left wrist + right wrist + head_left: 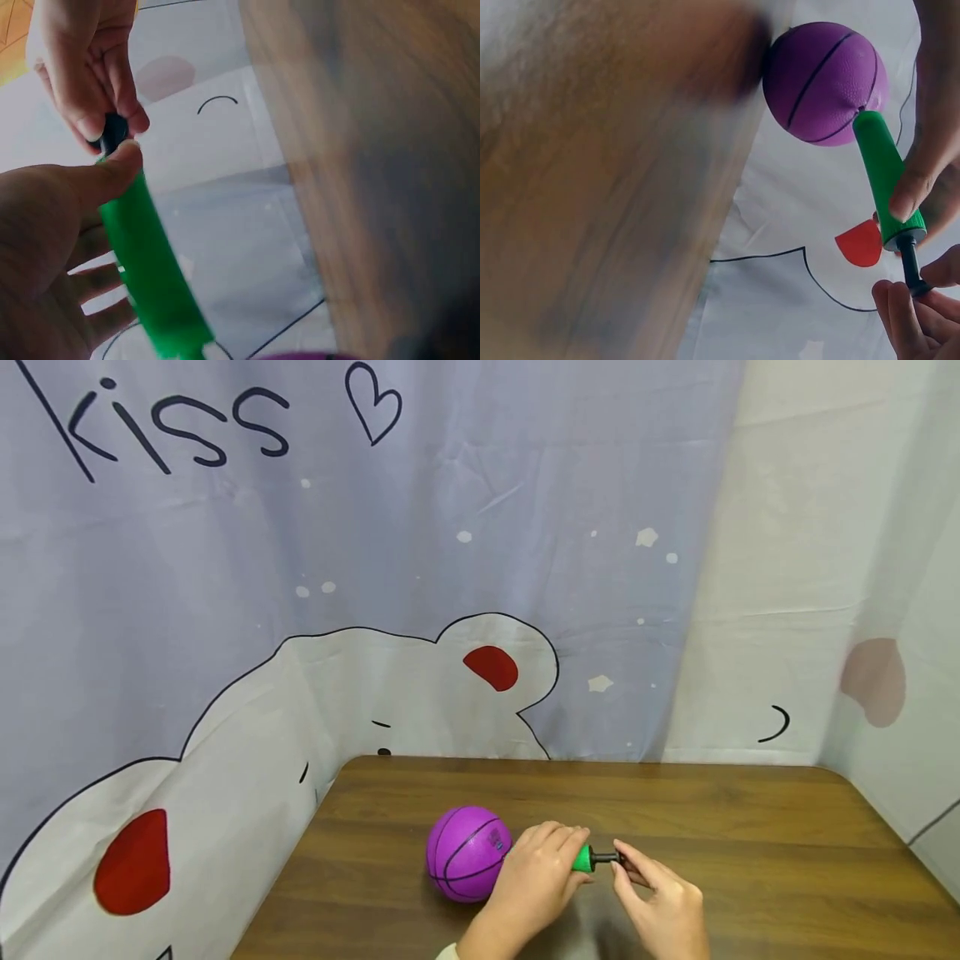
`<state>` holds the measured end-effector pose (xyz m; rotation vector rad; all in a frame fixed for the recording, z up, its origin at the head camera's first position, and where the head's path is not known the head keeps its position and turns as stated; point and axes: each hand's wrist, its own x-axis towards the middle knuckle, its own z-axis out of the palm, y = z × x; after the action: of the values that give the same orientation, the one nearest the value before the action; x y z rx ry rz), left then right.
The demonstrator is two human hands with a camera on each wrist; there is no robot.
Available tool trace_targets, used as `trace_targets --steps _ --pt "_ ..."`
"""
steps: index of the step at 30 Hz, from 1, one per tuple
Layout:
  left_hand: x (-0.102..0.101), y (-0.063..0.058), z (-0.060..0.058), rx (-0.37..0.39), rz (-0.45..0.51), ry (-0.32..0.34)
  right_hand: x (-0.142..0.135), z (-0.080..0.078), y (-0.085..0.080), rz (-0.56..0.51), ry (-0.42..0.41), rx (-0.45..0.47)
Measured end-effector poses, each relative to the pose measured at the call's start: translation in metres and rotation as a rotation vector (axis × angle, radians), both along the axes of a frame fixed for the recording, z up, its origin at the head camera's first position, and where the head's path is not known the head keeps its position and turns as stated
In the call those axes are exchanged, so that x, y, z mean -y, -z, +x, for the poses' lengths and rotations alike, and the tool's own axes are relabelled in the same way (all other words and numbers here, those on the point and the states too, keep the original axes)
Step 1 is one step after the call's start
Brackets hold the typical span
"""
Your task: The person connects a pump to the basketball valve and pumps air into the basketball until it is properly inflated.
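A purple ball with black seam lines (467, 853) rests on the wooden table. Against it points a small green hand pump (885, 169), its tip meeting the ball's surface in the right wrist view. My left hand (536, 877) grips the pump's green barrel (154, 262), thumb near its top end. With fingertips and thumb, my right hand (663, 897) pinches the black handle (916, 286) at the end of the plunger. A short length of the black rod (604, 857) shows between barrel and handle. In the head view the left hand hides most of the barrel.
The brown wood-grain table (750, 827) extends behind and to the right of the hands. A printed curtain (600, 568) with white bear shapes and red patches hangs along the table's far and left sides.
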<state>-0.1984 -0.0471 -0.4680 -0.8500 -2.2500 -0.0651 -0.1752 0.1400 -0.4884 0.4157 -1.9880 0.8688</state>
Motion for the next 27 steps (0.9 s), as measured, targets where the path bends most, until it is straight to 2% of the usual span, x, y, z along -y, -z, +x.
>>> trace_targets --steps 6,10,15,21,27 --pt "0.017 -0.007 0.002 0.073 0.007 -0.043 -0.007 -0.003 -0.002 0.012 0.042 0.030" --pt "0.032 -0.012 0.002 0.145 0.005 -0.105 -0.010 -0.002 -0.001 -0.004 0.079 0.107" --pt "0.047 -0.015 0.000 0.196 0.006 -0.148 -0.011 -0.002 0.001 -0.043 0.090 0.181" --pt "0.068 -0.012 -0.004 0.306 0.007 -0.210 -0.012 -0.003 0.005 -0.053 0.078 0.180" --pt "0.082 -0.004 -0.009 0.381 0.007 -0.237 -0.016 -0.005 0.007 -0.050 0.070 0.173"
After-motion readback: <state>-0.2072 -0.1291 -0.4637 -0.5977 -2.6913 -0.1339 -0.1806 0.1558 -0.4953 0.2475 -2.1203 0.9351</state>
